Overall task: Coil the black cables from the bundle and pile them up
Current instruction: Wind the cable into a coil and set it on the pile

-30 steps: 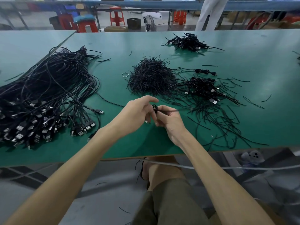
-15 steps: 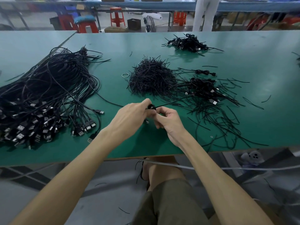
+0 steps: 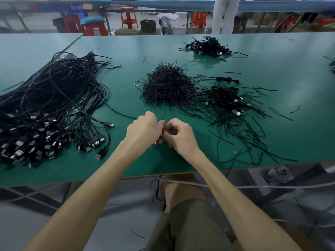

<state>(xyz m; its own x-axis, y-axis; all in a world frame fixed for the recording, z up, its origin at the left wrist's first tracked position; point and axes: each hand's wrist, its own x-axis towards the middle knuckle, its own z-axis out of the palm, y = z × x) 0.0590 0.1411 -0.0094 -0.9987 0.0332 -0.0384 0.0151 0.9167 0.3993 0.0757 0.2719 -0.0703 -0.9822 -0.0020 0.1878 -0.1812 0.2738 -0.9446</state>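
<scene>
The left hand (image 3: 143, 131) and the right hand (image 3: 178, 136) meet over the near centre of the green table (image 3: 272, 57). The fingers of both hands are curled, with the fingertips pressed together on a small coiled cable (image 3: 160, 138). The palms hide most of it, so its long axis cannot be determined. A thin black strand (image 3: 163, 115) stands up from the contact point and leans toward the far side.

The uncoiled bundle (image 3: 54, 102) lies well to the left, plug ends toward the near edge. A heap of short ties (image 3: 166, 86) lies directly beyond the hands. The pile of coiled cables (image 3: 226, 98) lies to the right and farther away, just beside the ties.

Judgement: the binding step is in progress. Release onto the pile calls for a reach rightward and away, and the right hand is the nearer one.
</scene>
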